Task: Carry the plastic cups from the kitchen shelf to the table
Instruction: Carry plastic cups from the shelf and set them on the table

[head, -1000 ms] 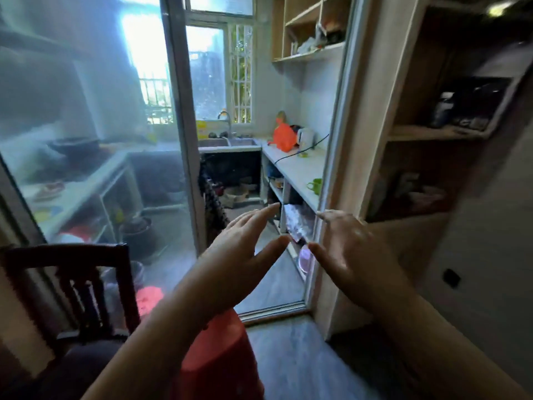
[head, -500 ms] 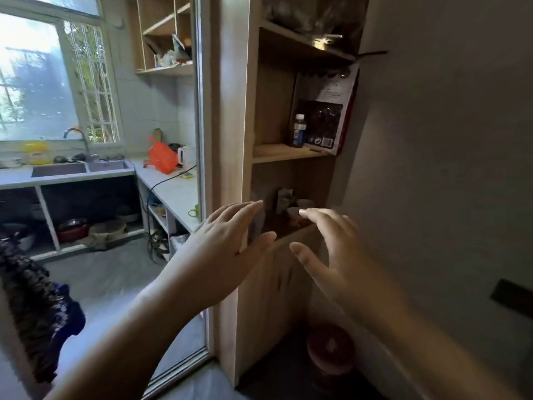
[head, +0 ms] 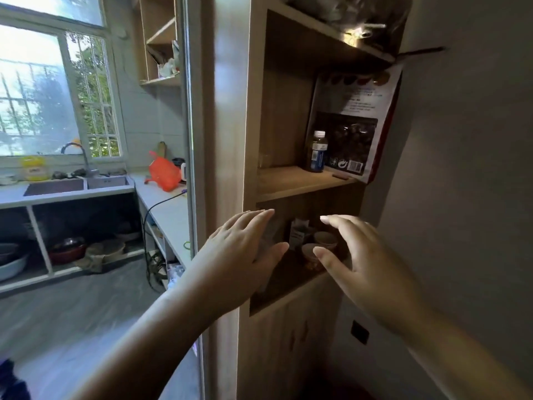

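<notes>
A wooden shelf unit (head: 300,183) stands in front of me, beside the kitchen doorway. In its dim lower compartment I see two small pale cups (head: 325,239), one behind the other, next to a small carton (head: 297,233). My left hand (head: 242,255) is stretched out in front of the compartment's left side, fingers apart, holding nothing. My right hand (head: 366,264) hovers at the compartment's right side, also empty with fingers spread. Neither hand touches a cup. What lies deeper in the compartment is too dark to tell.
On the shelf above stand a dark bottle (head: 317,153) and a large printed bag (head: 354,125). To the left, through the door frame (head: 190,168), is the kitchen with a sink (head: 75,184), a counter (head: 170,215) and an orange bag (head: 163,174). A wall (head: 461,168) rises on the right.
The view has swung right from the kitchen doorway to the wooden shelf and come closer. Both hands stay raised and empty, now level with the lower compartment.
</notes>
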{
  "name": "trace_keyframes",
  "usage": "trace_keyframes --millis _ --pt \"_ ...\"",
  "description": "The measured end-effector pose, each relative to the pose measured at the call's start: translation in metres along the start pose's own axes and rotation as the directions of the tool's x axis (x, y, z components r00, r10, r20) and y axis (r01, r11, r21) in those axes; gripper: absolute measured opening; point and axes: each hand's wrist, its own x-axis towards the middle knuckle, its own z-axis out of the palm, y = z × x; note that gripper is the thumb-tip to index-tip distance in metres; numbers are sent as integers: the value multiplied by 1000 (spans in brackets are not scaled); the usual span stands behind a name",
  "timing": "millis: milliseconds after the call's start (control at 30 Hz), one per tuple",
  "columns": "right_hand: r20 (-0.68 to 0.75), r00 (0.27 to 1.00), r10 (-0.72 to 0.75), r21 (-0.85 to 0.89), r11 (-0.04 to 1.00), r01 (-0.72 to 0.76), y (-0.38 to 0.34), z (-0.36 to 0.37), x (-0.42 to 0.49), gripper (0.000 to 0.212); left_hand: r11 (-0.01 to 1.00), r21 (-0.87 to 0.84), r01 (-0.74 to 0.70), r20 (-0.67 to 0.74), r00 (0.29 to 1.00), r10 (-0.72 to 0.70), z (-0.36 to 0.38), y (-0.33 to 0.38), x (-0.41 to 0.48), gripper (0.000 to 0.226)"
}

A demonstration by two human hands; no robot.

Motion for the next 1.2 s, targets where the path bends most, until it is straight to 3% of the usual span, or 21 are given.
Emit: trace_keyframes --millis 300,600,867,1067,1200 --pt "-15 998 -62 116 991 64 95 52 91 61 996 84 12 -77 997 -6 55 -27 90 60" --pt "63 954 -292 249 930 269 207 96 235 53 972 171 163 -187 974 -131 123 -48 220 63" --pt "161 836 -525 347 823 450 253 152 352 52 796 342 499 -266 864 -427 163 -93 305 68" --pt "175 751 -636 435 735 521 247 193 403 39 651 492 578 -301 815 -496 167 -115 326 63" --pt "185 728 -660 440 718 539 249 211 417 43 635 495 593 -279 800 -530 167 -122 333 57"
